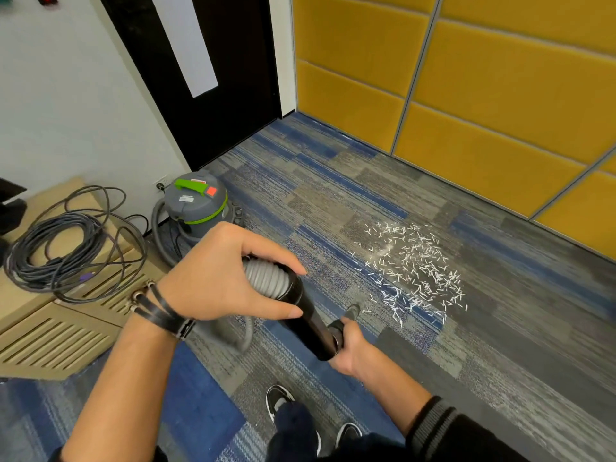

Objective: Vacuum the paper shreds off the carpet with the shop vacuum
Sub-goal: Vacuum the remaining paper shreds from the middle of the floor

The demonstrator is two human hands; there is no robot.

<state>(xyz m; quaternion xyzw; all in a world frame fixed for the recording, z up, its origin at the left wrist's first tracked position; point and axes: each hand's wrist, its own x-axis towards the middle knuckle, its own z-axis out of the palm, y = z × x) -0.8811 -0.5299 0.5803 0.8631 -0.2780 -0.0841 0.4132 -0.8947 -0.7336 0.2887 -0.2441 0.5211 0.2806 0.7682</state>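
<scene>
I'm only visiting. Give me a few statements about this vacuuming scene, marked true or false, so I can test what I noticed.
1. The left hand grips the hose and the right hand grips the black tube. True.
2. The paper shreds are already off the carpet. False: they lie scattered on it.
3. The vacuum has a green handle. True.
4. The coiled cable lies among the shreds. False: it rests on a wooden cabinet at the left.
</scene>
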